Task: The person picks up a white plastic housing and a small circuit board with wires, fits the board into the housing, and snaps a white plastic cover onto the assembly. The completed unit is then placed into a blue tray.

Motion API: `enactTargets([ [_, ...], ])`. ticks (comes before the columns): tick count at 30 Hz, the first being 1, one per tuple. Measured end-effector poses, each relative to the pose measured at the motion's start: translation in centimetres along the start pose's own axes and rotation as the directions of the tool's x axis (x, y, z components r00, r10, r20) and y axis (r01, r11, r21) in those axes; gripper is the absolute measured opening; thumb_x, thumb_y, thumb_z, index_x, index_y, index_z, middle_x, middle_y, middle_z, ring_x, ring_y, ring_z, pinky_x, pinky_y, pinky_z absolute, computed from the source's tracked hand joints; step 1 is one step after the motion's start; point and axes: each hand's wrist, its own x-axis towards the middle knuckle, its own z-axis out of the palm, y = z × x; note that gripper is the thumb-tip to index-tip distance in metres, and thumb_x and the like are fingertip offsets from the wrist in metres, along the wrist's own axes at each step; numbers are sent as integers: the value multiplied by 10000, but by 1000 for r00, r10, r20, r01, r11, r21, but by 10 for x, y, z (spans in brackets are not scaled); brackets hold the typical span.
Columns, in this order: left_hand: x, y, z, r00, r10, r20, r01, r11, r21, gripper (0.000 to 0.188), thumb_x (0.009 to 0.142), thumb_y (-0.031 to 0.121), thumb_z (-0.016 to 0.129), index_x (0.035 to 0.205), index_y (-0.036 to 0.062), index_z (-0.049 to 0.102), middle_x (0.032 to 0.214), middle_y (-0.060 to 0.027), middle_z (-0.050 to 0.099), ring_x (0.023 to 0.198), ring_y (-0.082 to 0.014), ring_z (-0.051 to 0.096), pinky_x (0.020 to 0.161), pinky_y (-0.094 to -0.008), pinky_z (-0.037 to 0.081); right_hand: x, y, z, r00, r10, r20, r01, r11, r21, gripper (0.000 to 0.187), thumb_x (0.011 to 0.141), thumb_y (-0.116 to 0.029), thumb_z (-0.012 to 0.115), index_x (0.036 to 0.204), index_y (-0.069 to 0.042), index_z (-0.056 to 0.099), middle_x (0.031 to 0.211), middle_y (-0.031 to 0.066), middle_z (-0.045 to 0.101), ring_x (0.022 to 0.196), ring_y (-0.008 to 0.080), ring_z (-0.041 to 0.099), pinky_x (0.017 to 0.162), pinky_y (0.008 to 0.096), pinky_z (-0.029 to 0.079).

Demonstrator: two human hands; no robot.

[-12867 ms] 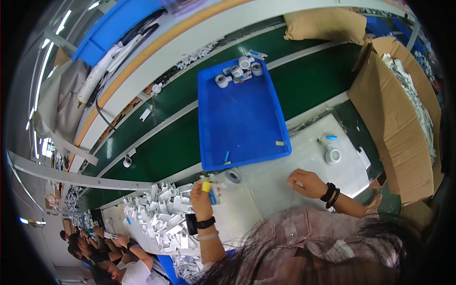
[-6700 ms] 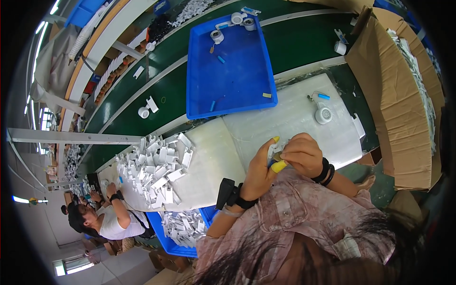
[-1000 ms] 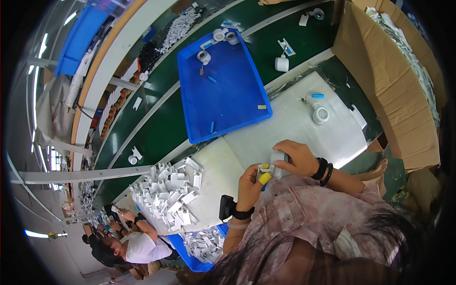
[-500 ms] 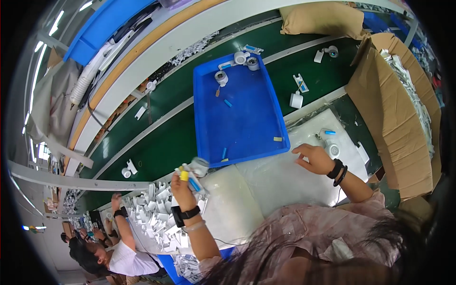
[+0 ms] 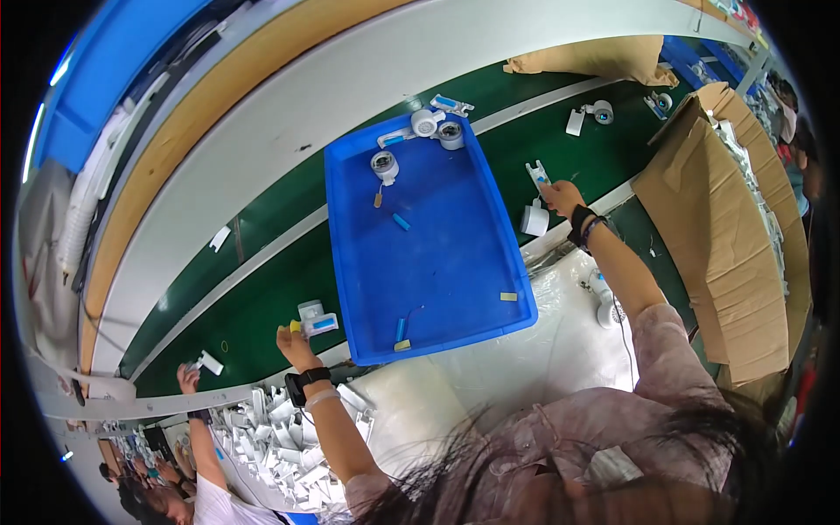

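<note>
My left hand (image 5: pixel 299 348), with a yellow cover on one fingertip, is closed at the left edge of a white plastic part with a blue cylindrical cell (image 5: pixel 324 323), over the green belt beside the blue tray (image 5: pixel 429 254). Past the tray's right side, my right hand (image 5: pixel 564 198) pinches a slim white housing (image 5: pixel 535 173) with a blue piece in it. Just below that housing lies a white round head (image 5: pixel 535 220). Inside the tray are a white round unit (image 5: pixel 384 166), loose blue cells (image 5: pixel 401 222) and small yellowish pieces (image 5: pixel 508 297).
A heap of white plastic parts (image 5: pixel 280 446) lies left of the plastic-covered bench (image 5: pixel 472 376). A large open cardboard box (image 5: pixel 700 236) stands at right. A co-worker's hand (image 5: pixel 187 378) is near a white part (image 5: pixel 210 362) on the green belt (image 5: pixel 262 289).
My left hand has moved left and forward with the white part, from the bench to the belt. My right hand has reached forward from the bench and taken hold of the slim white housing.
</note>
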Motion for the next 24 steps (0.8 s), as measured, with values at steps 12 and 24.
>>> enactTargets([
  [12,-177,51,70,899,93,429,-152,983,106,254,948,50,508,1201,27,528,1094,-97,619,910,-177,642,742,-278,527,-60,8,-10,958,-282,61,202,806,557,415,984,-415,479,1052,-38,639,933,35,689,858,112,617,802,273,457],
  [24,-357,45,159,462,316,829,-602,798,31,718,827,65,695,1430,11,310,1409,-174,429,1302,-278,433,1073,-380,331,-291,-40,-71,645,-620,448,238,719,652,283,1011,-193,477,1028,25,657,899,62,680,903,133,619,868,288,473],
])
